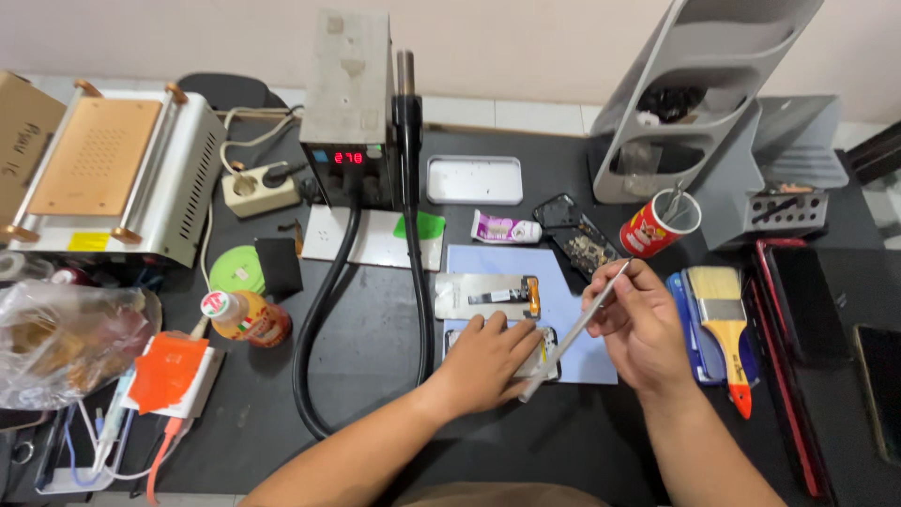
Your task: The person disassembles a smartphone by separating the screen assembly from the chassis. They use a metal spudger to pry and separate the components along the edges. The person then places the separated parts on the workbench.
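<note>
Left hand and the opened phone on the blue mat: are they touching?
Touching. The head view shows the left hand lying flat on the opened phone, fingers covering most of it.

Bare worktop (pixel 375 319) lies open to the left of the hands, up to the black hose (pixel 314 319) curving there. Ahead, a metal plate (pixel 483 291) and a tube (pixel 505 227) crowd the way; just right, a paintbrush (pixel 725 324) blocks it.

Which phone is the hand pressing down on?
The left hand presses the opened phone lying nearest the person on the blue mat. The other phone piece lies beyond it, untouched.
</note>
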